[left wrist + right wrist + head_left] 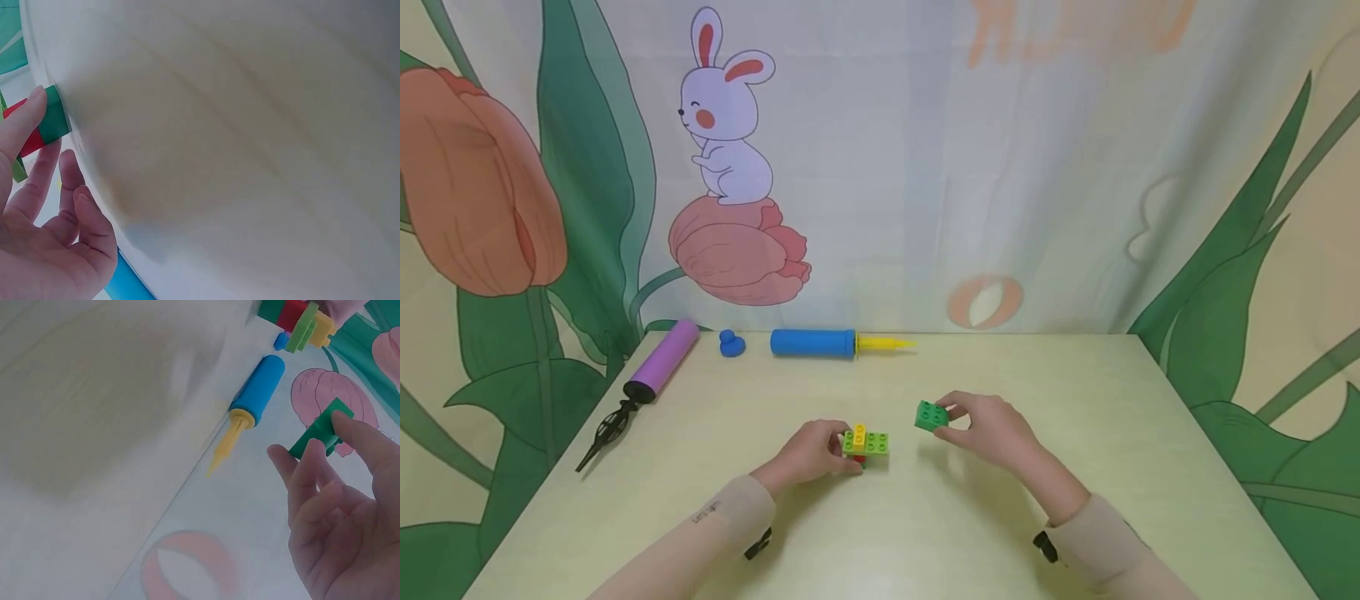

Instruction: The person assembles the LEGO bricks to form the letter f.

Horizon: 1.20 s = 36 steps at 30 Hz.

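You have a small stack (865, 443) of lime, yellow, red and green bricks resting on the table; the green brick (931, 415) sits tilted, just right of it.

A pale yellow-green table (1075, 467) stands against a printed backdrop (925, 167); along its far edge lies a blue hand pump (813, 342) with a yellow nozzle pointing right; just left of it sits a small blue duck-shaped piece (732, 343) (its detail is too small to tell); further left, near the corner, a purple pump (662, 360) lies at a slant, its black tip toward the near side; the backdrop shows a white rabbit (726, 117) on a pink flower (737, 254), an orange tulip (475, 183) and green leaves (1225, 267).
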{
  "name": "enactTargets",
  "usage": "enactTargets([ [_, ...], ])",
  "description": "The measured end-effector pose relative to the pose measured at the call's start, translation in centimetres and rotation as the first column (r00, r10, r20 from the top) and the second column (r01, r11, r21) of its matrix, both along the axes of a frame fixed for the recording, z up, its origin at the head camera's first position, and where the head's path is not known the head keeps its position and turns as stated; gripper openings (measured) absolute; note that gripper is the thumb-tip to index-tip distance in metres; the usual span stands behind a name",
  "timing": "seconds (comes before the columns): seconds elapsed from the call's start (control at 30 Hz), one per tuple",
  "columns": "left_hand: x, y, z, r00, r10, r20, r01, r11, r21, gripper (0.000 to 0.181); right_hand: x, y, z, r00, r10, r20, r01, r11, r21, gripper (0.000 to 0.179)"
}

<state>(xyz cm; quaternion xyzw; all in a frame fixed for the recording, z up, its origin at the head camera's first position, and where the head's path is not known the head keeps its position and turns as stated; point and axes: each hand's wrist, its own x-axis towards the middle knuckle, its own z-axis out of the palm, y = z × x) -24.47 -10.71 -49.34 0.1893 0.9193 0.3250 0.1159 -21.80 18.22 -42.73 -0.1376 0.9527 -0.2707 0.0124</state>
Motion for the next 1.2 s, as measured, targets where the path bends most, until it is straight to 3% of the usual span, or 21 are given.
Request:
enactTargets([
  [0.47,-0.2,0.1,0.1,1.0,0.005,0.002,-0.005,1.0,-0.014,0.055,0.0,-3.7,0.2,0.996,0.068,-0.053,-0.071,0.995,-0.068,0.037],
  [0.9,-0.4,-0.1,0.3,1.0,-0.015,-0.005,0.015,1.0,0.015,0.046,-0.3,-5.9,0.2,0.987,0.142,-0.078,-0.148,0.987,-0.068,0.036],
  [1.2,-0.1,0.0,0.6,0.999,-0.027,-0.024,0.027,1.0,0.016,0.039,-0.7,-6.8,-0.9,0.985,0.159,-0.066,-0.163,0.985,-0.055,0.035],
])
